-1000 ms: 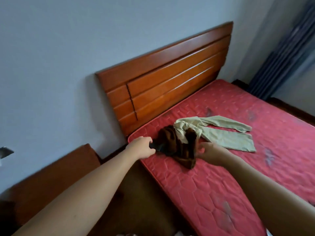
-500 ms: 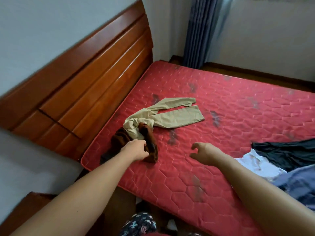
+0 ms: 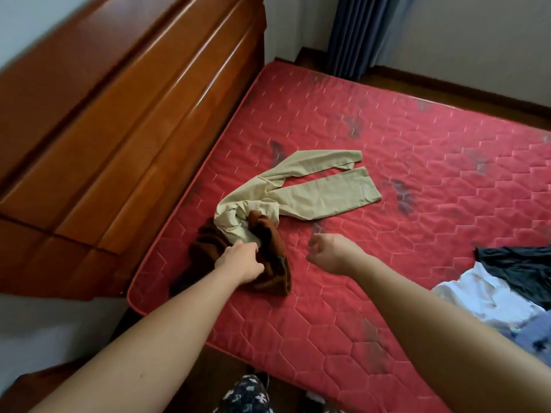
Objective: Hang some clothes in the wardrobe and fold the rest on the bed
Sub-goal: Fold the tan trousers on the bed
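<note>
Left hand (image 3: 240,262) grips the crumpled brown garment (image 3: 272,248) on the quilted red mattress (image 3: 343,308); right hand (image 3: 331,253) hovers loosely curled, empty.

red quilted mattress (image 3: 387,263); brown garment (image 3: 268,234), beige trousers (image 3: 322,195)

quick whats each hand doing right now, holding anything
left hand: closed, gripping the brown garment
right hand: open, fingers loosely curled, holding nothing, over the red mattress

Rm: wood headboard (image 3: 125,120), blue curtain (image 3: 357,34), white wall (image 3: 483,40).
</note>
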### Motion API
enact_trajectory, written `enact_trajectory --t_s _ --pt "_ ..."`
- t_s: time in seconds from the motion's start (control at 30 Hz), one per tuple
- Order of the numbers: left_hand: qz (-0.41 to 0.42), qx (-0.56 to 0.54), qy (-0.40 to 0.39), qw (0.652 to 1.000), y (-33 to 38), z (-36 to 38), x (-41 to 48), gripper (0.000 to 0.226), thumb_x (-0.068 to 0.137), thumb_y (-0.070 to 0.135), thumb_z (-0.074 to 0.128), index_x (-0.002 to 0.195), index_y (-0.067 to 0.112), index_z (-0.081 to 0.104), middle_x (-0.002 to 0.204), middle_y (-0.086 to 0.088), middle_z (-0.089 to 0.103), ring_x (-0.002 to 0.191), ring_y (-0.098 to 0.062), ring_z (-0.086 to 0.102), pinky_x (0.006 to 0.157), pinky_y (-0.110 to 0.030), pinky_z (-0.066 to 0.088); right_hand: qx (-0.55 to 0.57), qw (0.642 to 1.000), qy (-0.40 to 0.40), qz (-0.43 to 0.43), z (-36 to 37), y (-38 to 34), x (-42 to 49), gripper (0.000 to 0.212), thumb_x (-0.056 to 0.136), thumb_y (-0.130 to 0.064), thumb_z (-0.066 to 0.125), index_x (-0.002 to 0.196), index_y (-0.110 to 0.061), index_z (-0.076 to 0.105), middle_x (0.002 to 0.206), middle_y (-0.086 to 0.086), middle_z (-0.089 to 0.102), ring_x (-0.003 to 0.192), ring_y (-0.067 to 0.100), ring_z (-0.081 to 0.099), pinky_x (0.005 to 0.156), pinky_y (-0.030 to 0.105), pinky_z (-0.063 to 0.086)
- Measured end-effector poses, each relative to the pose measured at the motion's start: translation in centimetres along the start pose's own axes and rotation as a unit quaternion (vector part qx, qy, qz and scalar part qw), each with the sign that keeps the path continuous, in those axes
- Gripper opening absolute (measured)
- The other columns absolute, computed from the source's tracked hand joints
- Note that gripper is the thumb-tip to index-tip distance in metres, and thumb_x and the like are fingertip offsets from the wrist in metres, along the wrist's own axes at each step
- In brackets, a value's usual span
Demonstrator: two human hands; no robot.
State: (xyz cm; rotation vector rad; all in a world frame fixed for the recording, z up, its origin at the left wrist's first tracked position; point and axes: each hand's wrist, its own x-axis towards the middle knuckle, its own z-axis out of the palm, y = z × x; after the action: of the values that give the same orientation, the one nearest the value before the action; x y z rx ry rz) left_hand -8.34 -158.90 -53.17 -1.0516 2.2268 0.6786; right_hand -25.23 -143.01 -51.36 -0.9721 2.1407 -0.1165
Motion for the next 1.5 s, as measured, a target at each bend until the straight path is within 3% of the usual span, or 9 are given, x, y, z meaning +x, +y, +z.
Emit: enact_trajectory --t_s 0.17,0.37,0.6,0.87,0.97,1.13,1.27,1.37,1.5 --pt "-0.021 0.003 -0.010 1.000 -3.7 -0.7 9.3 0.042 0.090 0.036 0.060 0.132 0.029 0.055 0.141 -0.005 0.040 0.130 -0.032 0.045 0.098 -0.045 0.047 0.036 0.999 0.009 -0.003 1.8 -3.5 10.4 0.072 0.075 -0.067 0.036 0.114 -0.015 0.067 0.111 0.008 0.072 0.105 0.029 0.066 0.084 0.035 0.051" --pt "-0.047 0.017 0.009 0.999 -6.3 -0.1 21.1 0.048 0.092 0.029 0.060 0.138 0.028 0.049 0.153 -0.009 0.022 0.139 -0.033 0.032 0.102 -0.049 0.044 0.005 0.999 -0.005 -0.040 6.4 -3.4 22.4 0.028 0.091 -0.011 0.058 0.118 -0.011 0.065 0.114 0.010 0.064 0.107 0.031 0.058 0.089 0.034 0.046" --pt "-0.054 -0.016 0.008 0.998 -9.5 4.5 30.9 0.042 0.095 0.025 0.059 0.135 0.037 0.057 0.156 -0.007 0.009 0.148 -0.034 0.009 0.112 -0.049 0.037 0.088 0.995 0.044 0.012 12.2 0.2 34.1 0.030 0.095 -0.010 0.046 0.117 -0.014 0.066 0.111 0.017 0.066 0.104 0.035 0.060 0.087 0.037 0.052" --pt "-0.019 -0.029 0.088 0.996 -11.7 5.4 33.4 0.028 0.092 0.010 0.059 0.104 0.033 0.072 0.145 -0.001 0.042 0.131 -0.027 0.044 0.098 -0.039 0.045 0.381 0.914 0.045 0.129 16.2 0.8 38.3 0.037 0.082 0.002 0.054 0.102 -0.021 0.076 0.107 0.002 0.074 0.105 0.019 0.068 0.098 0.038 0.056" --pt "-0.016 -0.112 0.131 0.985 -11.6 3.0 32.1 0.038 0.089 0.002 0.052 0.088 0.033 0.074 0.131 0.002 0.054 0.123 -0.027 0.054 0.097 -0.034 0.046 0.454 0.877 0.101 0.123 13.1 -0.2 36.4 0.021 0.075 -0.006 0.073 0.090 -0.021 0.075 0.090 0.002 0.075 0.081 0.017 0.072 0.074 0.036 0.060" --pt "0.008 -0.223 0.219 0.950 -8.4 -5.2 27.6 0.040 0.078 0.002 0.051 0.065 0.033 0.073 0.116 0.001 0.060 0.116 -0.025 0.059 0.088 -0.026 0.042 0.475 0.851 0.202 0.093 1.7 -2.3 31.1 0.033 0.072 0.002 0.047 0.078 -0.020 0.070 0.060 -0.002 0.059 0.038 0.006 0.048 0.038 0.020 0.038" --pt "0.076 -0.273 0.240 0.928 -3.9 -13.8 21.9 0.041 0.080 0.002 0.051 0.054 0.030 0.066 0.094 0.010 0.065 0.108 -0.023 0.060 0.093 -0.035 0.048 0.519 0.818 0.237 0.075 -8.3 -3.5 23.8 0.028 0.083 0.004 0.051 0.079 -0.015 0.071 0.053 0.000 0.055 0.037 0.009 0.046 0.036 0.020 0.037" --pt "0.127 -0.323 0.237 0.907 0.5 -19.3 16.5 0.041 0.074 0.005 0.046 0.048 0.030 0.066 0.060 0.018 0.064 0.079 -0.012 0.059 0.078 -0.029 0.043 0.548 0.795 0.258 0.046 -14.9 -4.1 17.0 0.019 0.087 -0.001 0.060 0.086 -0.014 0.074 0.070 0.003 0.066 0.054 0.011 0.057 0.048 0.023 0.047" --pt "0.216 -0.432 0.228 0.846 7.3 -24.0 8.9 0.037 0.075 -0.009 0.043 0.058 0.020 0.060 0.065 0.006 0.060 0.072 -0.009 0.053 0.075 -0.028 0.040 0.592 0.758 0.272 0.000 -21.9 -4.7 7.2 0.014 0.084 -0.001 0.071 0.091 -0.014 0.071 0.081 0.008 0.068 0.069 0.019 0.063 0.061 0.031 0.051"
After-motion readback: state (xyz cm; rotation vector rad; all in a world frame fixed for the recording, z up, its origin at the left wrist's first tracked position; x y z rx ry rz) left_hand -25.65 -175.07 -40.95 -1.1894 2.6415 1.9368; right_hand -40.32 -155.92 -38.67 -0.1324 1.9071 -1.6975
